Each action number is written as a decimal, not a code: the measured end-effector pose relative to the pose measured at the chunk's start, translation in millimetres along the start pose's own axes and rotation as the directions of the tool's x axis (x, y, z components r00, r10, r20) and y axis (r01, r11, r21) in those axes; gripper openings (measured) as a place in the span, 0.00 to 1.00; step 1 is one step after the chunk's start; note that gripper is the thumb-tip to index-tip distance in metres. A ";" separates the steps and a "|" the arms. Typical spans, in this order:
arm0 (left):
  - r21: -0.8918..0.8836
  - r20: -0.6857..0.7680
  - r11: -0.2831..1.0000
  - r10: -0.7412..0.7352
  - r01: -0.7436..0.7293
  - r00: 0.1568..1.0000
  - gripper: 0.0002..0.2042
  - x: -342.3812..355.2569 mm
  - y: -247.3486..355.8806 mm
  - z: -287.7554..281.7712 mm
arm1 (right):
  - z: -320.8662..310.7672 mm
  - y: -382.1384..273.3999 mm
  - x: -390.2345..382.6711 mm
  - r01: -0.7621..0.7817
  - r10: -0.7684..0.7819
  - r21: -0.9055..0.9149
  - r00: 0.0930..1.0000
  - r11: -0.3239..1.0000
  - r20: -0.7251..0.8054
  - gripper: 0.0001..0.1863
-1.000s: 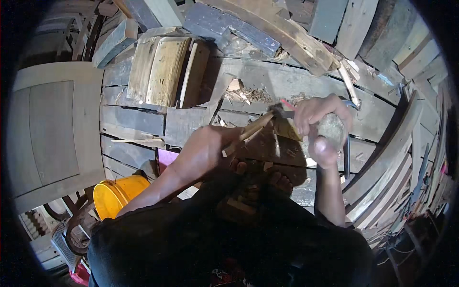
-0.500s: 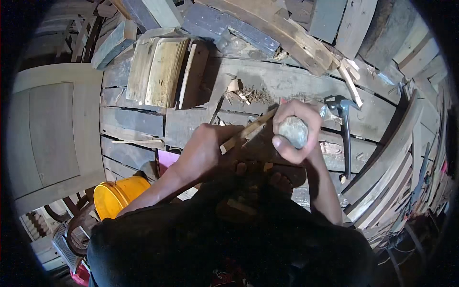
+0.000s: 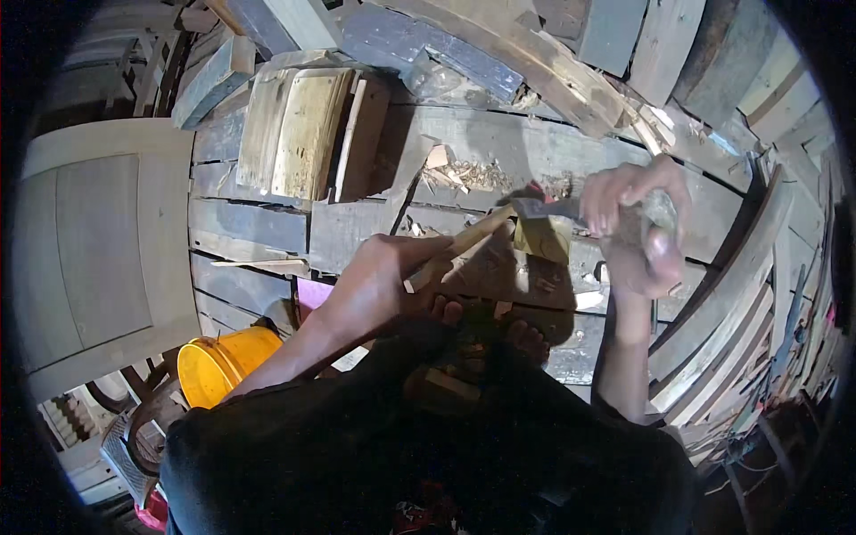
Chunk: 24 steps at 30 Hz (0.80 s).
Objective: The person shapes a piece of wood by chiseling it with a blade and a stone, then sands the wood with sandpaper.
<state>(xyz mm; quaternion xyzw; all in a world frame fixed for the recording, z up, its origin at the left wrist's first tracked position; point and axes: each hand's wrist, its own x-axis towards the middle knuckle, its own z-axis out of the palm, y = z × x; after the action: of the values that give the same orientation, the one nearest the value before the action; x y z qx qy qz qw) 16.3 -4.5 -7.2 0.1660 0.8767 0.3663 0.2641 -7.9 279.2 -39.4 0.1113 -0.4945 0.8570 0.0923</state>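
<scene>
My left hand [image 3: 383, 272] is closed round a narrow wooden stick [image 3: 473, 237], which slants toward the upper right. My right hand [image 3: 637, 227], blurred by motion, wraps round the pale, thick handle of a bladed tool [image 3: 544, 209], whose dark blade meets the stick's upper end. A yellowish wood block [image 3: 541, 239] lies just under the blade. Pale shavings [image 3: 464, 174] and chips are scattered beyond my hands. My bare toes [image 3: 526, 339] show below the work, partly in shadow.
Stacked boards [image 3: 303, 134] stand behind on the plank floor [image 3: 250, 223]. Loose timber [image 3: 499, 45] crowds the far side, and long slats [image 3: 731, 348] pile at the right. A panelled wooden board [image 3: 98, 250], a yellow bucket [image 3: 227, 361] and a pink sheet [image 3: 312, 294] are at the left.
My right hand and the tool swung down and left half a second ago and are now back up to the right, further right than a second ago. My left hand stays in about the same place.
</scene>
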 end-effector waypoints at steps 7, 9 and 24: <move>0.008 -0.034 1.000 -0.012 0.012 0.999 0.14 -2.8 19.7 -11.6 | -9.6 -74.9 47.4 0.196 -0.369 0.317 0.608 0.928 0.703 0.19; -0.027 -0.009 0.999 0.044 -0.045 0.999 0.14 11.6 13.5 1.8 | -3.1 -64.6 21.8 0.235 -0.272 0.147 0.694 0.961 0.667 0.21; -0.040 -0.030 0.999 0.018 -0.020 0.999 0.14 0.8 13.1 -2.6 | 9.5 -8.0 -2.8 0.105 -0.104 0.006 0.975 0.994 0.194 0.24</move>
<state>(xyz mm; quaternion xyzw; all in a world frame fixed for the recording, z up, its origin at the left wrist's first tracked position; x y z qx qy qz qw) 15.4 3.3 3.6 0.1636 0.8712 0.3888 0.2510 -2.2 274.8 -28.9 0.2202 -0.4965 0.8349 0.0889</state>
